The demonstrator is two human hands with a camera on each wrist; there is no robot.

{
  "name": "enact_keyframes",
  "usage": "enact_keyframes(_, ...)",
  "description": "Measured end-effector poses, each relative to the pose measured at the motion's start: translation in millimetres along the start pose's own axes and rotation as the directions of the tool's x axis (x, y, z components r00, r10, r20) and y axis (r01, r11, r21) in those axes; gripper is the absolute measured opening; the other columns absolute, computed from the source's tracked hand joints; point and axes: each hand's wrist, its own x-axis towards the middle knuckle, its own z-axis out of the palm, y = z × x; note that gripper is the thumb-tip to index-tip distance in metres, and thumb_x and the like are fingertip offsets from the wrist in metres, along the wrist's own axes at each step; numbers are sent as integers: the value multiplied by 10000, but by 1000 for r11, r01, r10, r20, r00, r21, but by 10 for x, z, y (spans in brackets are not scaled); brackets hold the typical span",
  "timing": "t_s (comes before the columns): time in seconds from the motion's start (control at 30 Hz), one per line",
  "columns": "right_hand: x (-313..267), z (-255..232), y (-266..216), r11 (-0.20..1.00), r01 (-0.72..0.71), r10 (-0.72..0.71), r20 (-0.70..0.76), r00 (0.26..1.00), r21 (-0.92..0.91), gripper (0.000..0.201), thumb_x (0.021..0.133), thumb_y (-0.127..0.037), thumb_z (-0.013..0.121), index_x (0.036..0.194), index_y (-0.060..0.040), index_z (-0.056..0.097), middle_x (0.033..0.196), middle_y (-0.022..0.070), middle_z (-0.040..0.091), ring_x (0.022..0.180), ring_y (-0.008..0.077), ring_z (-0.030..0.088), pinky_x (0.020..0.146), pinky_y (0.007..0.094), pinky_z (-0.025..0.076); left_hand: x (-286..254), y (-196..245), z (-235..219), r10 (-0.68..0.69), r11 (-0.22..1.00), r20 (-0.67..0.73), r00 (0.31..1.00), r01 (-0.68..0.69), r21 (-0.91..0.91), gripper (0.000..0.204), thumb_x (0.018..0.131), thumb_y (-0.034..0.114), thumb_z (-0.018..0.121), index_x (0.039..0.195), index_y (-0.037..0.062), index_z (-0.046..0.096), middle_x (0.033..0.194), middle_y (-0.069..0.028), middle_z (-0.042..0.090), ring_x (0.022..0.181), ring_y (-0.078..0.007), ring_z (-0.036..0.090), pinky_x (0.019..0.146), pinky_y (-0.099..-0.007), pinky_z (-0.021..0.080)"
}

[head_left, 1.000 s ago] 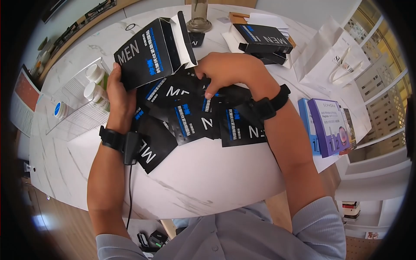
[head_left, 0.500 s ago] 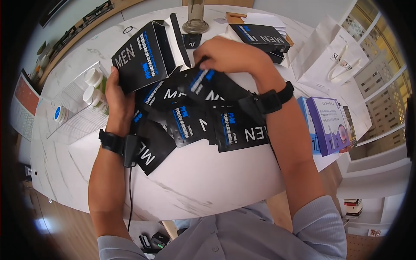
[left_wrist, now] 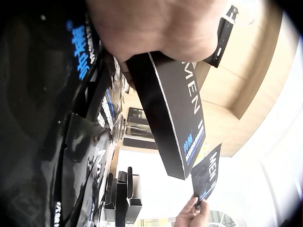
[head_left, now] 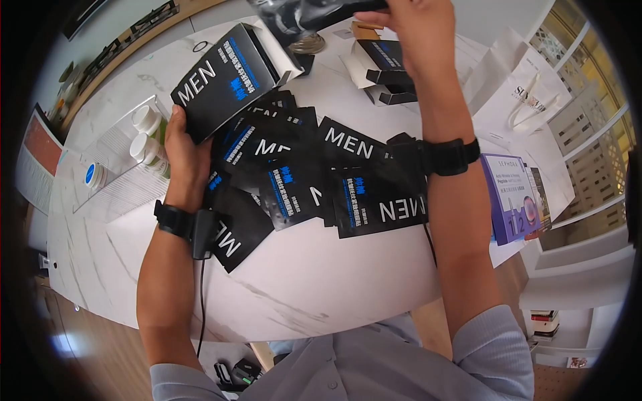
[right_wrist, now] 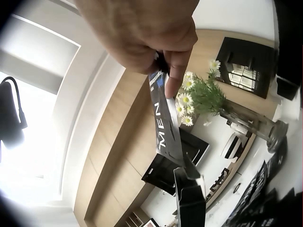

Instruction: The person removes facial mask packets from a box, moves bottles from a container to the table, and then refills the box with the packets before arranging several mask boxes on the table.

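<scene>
My left hand (head_left: 184, 150) grips a black box (head_left: 217, 87) marked MEN by its lower end, tilted so its open, white-lined end points up and right. Beyond that end, at the top of the head view, my right hand (head_left: 424, 37) pinches a glossy black sachet (head_left: 311, 17) by one edge. From the left wrist, this sachet (left_wrist: 207, 175) shows just past the box's far end. In the right wrist view it hangs down from the fingers, its lower edge overlapping the box flap (right_wrist: 191, 172). Several matching sachets (head_left: 291, 194) lie in an overlapping heap between my forearms.
More black boxes (head_left: 388, 63) with open flaps lie at the back right. White-capped bottles (head_left: 147, 148) and a clear rack (head_left: 110, 150) stand left. A white paper bag (head_left: 511, 93) and a purple box (head_left: 508, 197) are right. Daisies fill a glass vase (right_wrist: 251, 124) behind.
My right hand has taken a sachet from the heap and raised it up and away, past the box's open end. My left hand and the box have barely moved.
</scene>
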Motion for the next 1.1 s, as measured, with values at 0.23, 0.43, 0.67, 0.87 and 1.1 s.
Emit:
enact_keyframes(0.23, -79, 92, 261, 991, -82, 80, 22, 997, 101, 125, 994, -14, 508, 1066, 81, 545, 871, 94, 603, 697, 170, 666, 666, 313, 656, 11, -1, -14, 8, 999, -35, 999, -6, 35, 398, 1110, 365, 427, 1351, 72, 549, 1324, -81, 630, 1221, -236, 603, 1058, -502, 464)
enact_keyframes(0.43, -122, 153, 321, 985, -129, 130, -5, 991, 119, 119, 993, -15, 505, 1045, 91, 524, 860, 99, 590, 669, 189, 669, 663, 330, 659, 12, 2, -14, 12, 999, -42, 999, -10, 32, 393, 1112, 370, 421, 1357, 88, 544, 1329, -69, 629, 1223, -229, 600, 1044, -489, 454)
enact_keyframes(0.67, -125, 148, 344, 979, -197, 189, 122, 974, 59, 112, 998, -20, 501, 1022, 87, 521, 871, 116, 598, 646, 199, 671, 652, 341, 663, 38, -10, -32, 27, 999, -70, 997, -25, 31, 382, 1112, 376, 421, 1349, 103, 544, 1352, -64, 616, 1232, -223, 592, 1039, -512, 445)
enact_keyframes(0.87, -91, 81, 455, 954, -293, 280, 167, 945, 63, 87, 998, 5, 495, 1044, 74, 523, 917, 130, 602, 710, 194, 682, 658, 362, 669, 18, -2, -11, 36, 999, -80, 996, -33, 32, 386, 1111, 381, 418, 1347, 100, 540, 1355, -70, 612, 1237, -225, 589, 1048, -521, 437)
enact_keyframes(1.1, -56, -48, 389, 953, -297, 278, 227, 933, 56, 116, 984, 10, 510, 1085, 66, 520, 936, 142, 609, 748, 226, 694, 684, 366, 672, 22, -6, -30, 29, 998, -49, 998, -26, 49, 404, 1111, 388, 418, 1361, 93, 536, 1358, -69, 610, 1246, -227, 584, 1053, -517, 435)
